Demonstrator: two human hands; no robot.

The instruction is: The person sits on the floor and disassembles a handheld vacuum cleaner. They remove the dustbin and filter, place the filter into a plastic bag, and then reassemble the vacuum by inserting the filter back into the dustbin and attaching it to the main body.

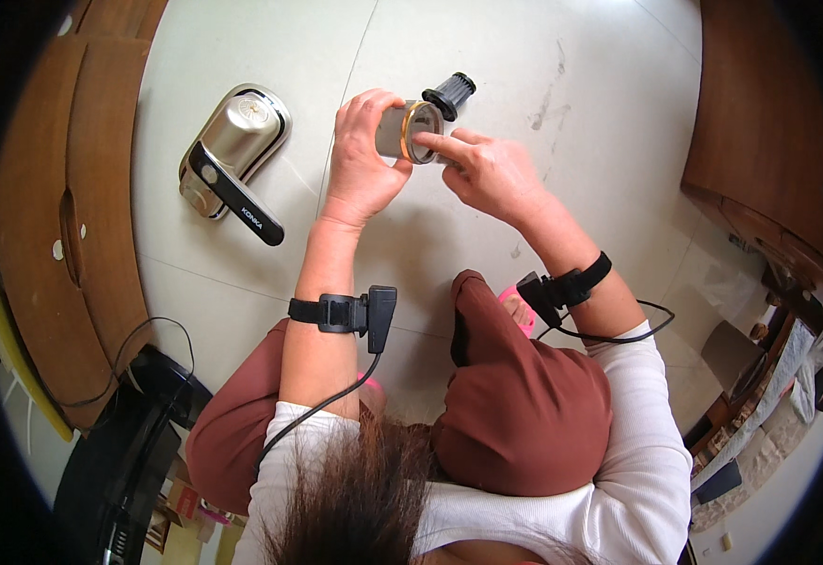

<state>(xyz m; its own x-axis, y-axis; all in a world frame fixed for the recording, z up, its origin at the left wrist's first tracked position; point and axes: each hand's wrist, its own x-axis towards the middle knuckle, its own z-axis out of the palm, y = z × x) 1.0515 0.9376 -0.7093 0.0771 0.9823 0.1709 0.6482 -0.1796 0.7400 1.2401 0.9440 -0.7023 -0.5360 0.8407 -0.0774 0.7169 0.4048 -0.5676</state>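
Observation:
A transparent, cylindrical dust cup with an orange-gold ring round its rim is held sideways above the floor. My left hand is closed around its left end, fingers over the top and thumb below. The cup's open end faces right. There my right hand has its index finger stretched to the opening, touching the rim or just inside it; the other fingers are partly curled. Just beyond the cup, a black pleated filter rests on the floor. At the left lies a champagne-coloured handheld vacuum with a black handle.
Pale tiles make up the floor. A brown wooden cabinet borders the left side, and another wooden piece of furniture the right. Black straps with cabled boxes sit on both forearms. My bent knees are close below the hands.

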